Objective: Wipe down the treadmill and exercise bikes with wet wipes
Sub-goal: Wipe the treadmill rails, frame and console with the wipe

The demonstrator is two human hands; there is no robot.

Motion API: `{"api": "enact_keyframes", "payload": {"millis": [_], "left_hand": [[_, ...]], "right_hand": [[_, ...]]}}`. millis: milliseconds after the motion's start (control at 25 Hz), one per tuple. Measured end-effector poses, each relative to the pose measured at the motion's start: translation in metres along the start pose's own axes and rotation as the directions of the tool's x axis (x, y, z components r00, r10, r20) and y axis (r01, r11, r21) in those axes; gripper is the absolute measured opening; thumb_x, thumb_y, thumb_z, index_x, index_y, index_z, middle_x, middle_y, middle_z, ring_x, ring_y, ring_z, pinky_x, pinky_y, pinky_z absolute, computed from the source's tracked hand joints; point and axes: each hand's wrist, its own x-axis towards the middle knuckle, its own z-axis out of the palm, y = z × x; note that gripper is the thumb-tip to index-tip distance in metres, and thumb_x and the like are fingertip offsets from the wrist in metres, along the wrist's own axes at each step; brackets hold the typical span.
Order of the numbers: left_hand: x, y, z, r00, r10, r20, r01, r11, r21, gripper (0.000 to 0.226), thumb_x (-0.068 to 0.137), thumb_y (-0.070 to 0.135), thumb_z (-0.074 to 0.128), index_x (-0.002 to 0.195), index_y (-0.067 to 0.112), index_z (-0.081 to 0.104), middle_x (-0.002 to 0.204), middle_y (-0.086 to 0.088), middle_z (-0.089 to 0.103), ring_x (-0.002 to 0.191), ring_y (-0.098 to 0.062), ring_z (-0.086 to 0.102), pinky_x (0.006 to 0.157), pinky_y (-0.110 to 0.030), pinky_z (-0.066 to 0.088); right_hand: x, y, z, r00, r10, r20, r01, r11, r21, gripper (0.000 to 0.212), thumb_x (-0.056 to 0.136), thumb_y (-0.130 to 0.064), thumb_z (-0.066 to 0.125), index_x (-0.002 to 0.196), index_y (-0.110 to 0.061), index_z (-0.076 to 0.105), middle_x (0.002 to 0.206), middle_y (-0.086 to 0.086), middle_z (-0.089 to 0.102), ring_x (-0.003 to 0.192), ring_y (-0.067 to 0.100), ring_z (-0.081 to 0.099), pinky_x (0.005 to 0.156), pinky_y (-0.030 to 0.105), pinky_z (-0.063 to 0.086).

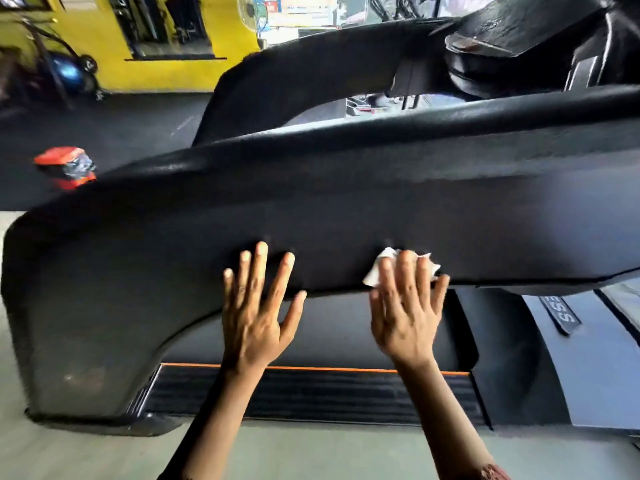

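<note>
On treadmill rail (pixel 311 209), right hand (pixel 405 317) over wipe (pixel 375 276)

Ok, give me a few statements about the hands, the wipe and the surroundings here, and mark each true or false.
1. The right hand presses the white wipe against the black panel. True.
2. The left hand holds a second wipe. False: it lies bare and flat on the panel, fingers spread.
3. The wall in the background is yellow. True.
4. The red object sits on top of the panel. False: it stands on the dark floor beyond it, at the left.
</note>
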Motion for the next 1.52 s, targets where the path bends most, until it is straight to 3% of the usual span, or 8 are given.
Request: {"api": "enact_keyframes", "payload": {"millis": [160, 360, 560, 760, 960, 1200, 1400, 1520], "left_hand": [[-0.013, -0.056, -0.011, 1.0, 0.027, 0.015, -0.027, 0.999, -0.023, 0.067, 0.095, 0.04, 0.046, 0.153, 0.029, 0.013, 0.162, 0.002, -0.002, 0.148, -0.019, 0.004, 0.118, -0.042, 0.009], [-0.027, -0.125, -0.026, 0.998, 0.058, 0.024, -0.057, 0.998, -0.034, 0.062, 0.098, 0.041, 0.04, 0.153, 0.029, 0.012, 0.162, 0.003, -0.001, 0.148, -0.018, 0.004, 0.118, -0.042, 0.009], [-0.045, -0.174, -0.037, 0.996, 0.072, 0.051, -0.07, 0.996, -0.049, 0.063, 0.098, 0.042, 0.039, 0.153, 0.03, 0.011, 0.162, 0.003, -0.002, 0.148, -0.017, 0.003, 0.118, -0.041, 0.008], [-0.047, -0.195, -0.037, 0.989, 0.136, 0.053, -0.131, 0.988, -0.08, 0.062, 0.098, 0.041, 0.038, 0.153, 0.03, 0.012, 0.162, 0.005, -0.001, 0.148, -0.014, 0.003, 0.119, -0.038, 0.005], [-0.041, -0.192, -0.033, 0.989, 0.145, 0.026, -0.142, 0.985, -0.098, 0.065, 0.097, 0.041, 0.04, 0.153, 0.029, 0.01, 0.162, 0.004, -0.003, 0.148, -0.015, 0.0, 0.118, -0.039, 0.008], [-0.024, -0.181, -0.028, 0.984, 0.177, -0.025, -0.179, 0.981, -0.074, 0.063, 0.098, 0.044, 0.037, 0.153, 0.027, 0.01, 0.162, 0.001, -0.003, 0.148, -0.017, 0.001, 0.119, -0.039, 0.004], [-0.009, -0.171, -0.026, 0.975, 0.21, -0.074, -0.214, 0.976, -0.037, 0.065, 0.098, 0.043, 0.039, 0.153, 0.023, 0.012, 0.162, 0.0, 0.0, 0.148, -0.018, 0.004, 0.119, -0.04, 0.004], [0.0, -0.159, -0.026, 0.971, 0.224, -0.084, -0.228, 0.973, -0.039, 0.068, 0.096, 0.043, 0.041, 0.153, 0.022, 0.012, 0.162, 0.0, -0.001, 0.148, -0.018, 0.004, 0.119, -0.04, 0.004]], "right_hand": [[-0.002, -0.066, 0.015, 0.969, 0.247, -0.001, -0.246, 0.966, 0.08, 0.048, 0.103, -0.035, 0.026, 0.146, -0.015, 0.02, 0.16, 0.006, -0.002, 0.148, 0.026, -0.003, 0.118, 0.043, -0.003], [-0.018, -0.138, 0.048, 0.981, -0.171, 0.086, 0.167, 0.985, 0.052, 0.056, 0.1, -0.037, 0.037, 0.151, -0.022, 0.021, 0.16, -0.003, 0.011, 0.146, 0.019, 0.017, 0.112, 0.045, 0.018], [-0.023, -0.174, 0.049, 0.955, 0.267, 0.133, -0.27, 0.963, 0.01, 0.056, 0.1, -0.044, 0.023, 0.147, -0.014, 0.015, 0.152, 0.013, 0.006, 0.143, 0.031, 0.005, 0.117, 0.042, 0.001], [-0.024, -0.209, 0.064, 0.958, -0.193, 0.213, 0.184, 0.981, 0.063, 0.052, 0.101, -0.041, 0.031, 0.15, -0.025, 0.021, 0.157, -0.004, 0.016, 0.147, 0.013, 0.013, 0.114, 0.037, 0.016], [0.028, -0.163, 0.034, 0.9, 0.436, -0.019, -0.436, 0.9, 0.018, 0.053, 0.103, -0.039, 0.015, 0.15, -0.016, 0.009, 0.154, 0.015, 0.015, 0.147, 0.02, -0.007, 0.118, 0.041, -0.002], [0.024, -0.182, 0.047, 0.964, -0.23, 0.13, 0.225, 0.973, 0.054, 0.047, 0.102, -0.041, 0.025, 0.147, -0.027, 0.024, 0.147, 0.001, 0.034, 0.146, 0.017, 0.015, 0.115, 0.038, 0.014], [0.057, -0.147, 0.023, 0.886, 0.456, -0.082, -0.447, 0.888, 0.107, 0.056, 0.103, -0.039, 0.014, 0.15, -0.009, 0.014, 0.155, 0.014, 0.014, 0.147, 0.021, -0.008, 0.118, 0.046, -0.002], [0.059, -0.176, 0.029, 0.991, 0.134, 0.017, -0.135, 0.983, 0.121, 0.054, 0.102, -0.041, 0.018, 0.15, -0.018, 0.018, 0.156, 0.005, 0.018, 0.148, 0.023, -0.002, 0.118, 0.044, 0.001]]}}
